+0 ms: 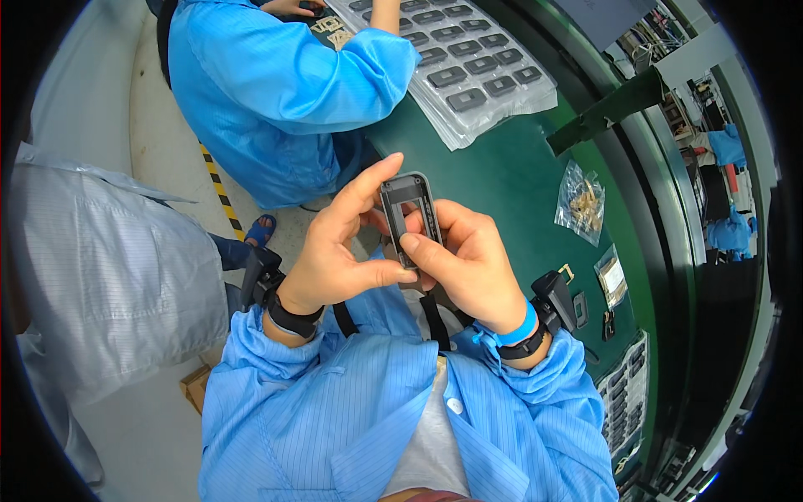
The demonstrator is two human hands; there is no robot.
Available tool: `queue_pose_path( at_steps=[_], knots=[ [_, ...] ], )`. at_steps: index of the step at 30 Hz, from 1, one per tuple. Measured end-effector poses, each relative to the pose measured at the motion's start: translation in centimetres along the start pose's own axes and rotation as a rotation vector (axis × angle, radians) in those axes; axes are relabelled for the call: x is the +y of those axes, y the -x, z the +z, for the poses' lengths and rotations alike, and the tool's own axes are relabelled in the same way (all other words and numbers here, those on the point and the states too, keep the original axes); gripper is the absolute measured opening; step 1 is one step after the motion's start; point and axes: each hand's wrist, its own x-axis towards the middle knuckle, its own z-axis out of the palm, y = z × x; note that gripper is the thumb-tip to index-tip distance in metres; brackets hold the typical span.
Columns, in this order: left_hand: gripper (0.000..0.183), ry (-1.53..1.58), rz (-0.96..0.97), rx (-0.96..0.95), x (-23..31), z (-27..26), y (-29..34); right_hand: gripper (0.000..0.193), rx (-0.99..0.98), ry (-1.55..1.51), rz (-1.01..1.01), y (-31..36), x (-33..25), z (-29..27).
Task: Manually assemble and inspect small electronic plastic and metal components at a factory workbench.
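A small dark rectangular plastic housing (406,187), open through its middle like a frame, is held upright between my two hands in front of my chest. My left hand (339,243) grips its left side, the thumb near the bottom end and the index finger stretched up beside the top. My right hand (468,259) holds the right side, its thumb pressed over the lower part of the frame and fingertips showing through the opening. Whether a smaller part sits under the right thumb is hidden.
The green table (502,201) runs along my right. On it lie a clear tray (456,125) of dark housings, a plastic bag (581,201) of brass-coloured parts, another small bag (611,276) and a second tray (626,393). A co-worker in a blue smock (276,75) sits ahead; a grey-clad person (109,268) is at left.
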Motion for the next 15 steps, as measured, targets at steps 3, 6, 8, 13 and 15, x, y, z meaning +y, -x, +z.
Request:
queue_pose_path(
  at_steps=[3,6,8,13,15],
  knots=[
    [0.103,0.001,-0.016,0.016,0.0,0.6,0.1,0.01,-0.006,-0.011,0.043,0.3,0.1,-0.7],
    [0.089,0.052,0.012,0.008,0.2,0.8,0.0,0.01,0.003,0.03,0.029,0.5,0.0,-1.1],
    [0.076,0.114,0.035,0.003,0.3,0.7,-0.2,0.009,0.017,0.082,-0.004,0.7,-0.1,-1.3],
    [0.033,0.119,-0.084,0.176,1.1,2.0,-0.5,0.009,0.089,0.173,-0.123,0.8,1.2,-1.0],
    [0.032,0.05,-0.129,0.237,1.0,2.6,-0.6,0.009,0.112,0.205,-0.142,0.8,1.9,-0.8]
  ],
)
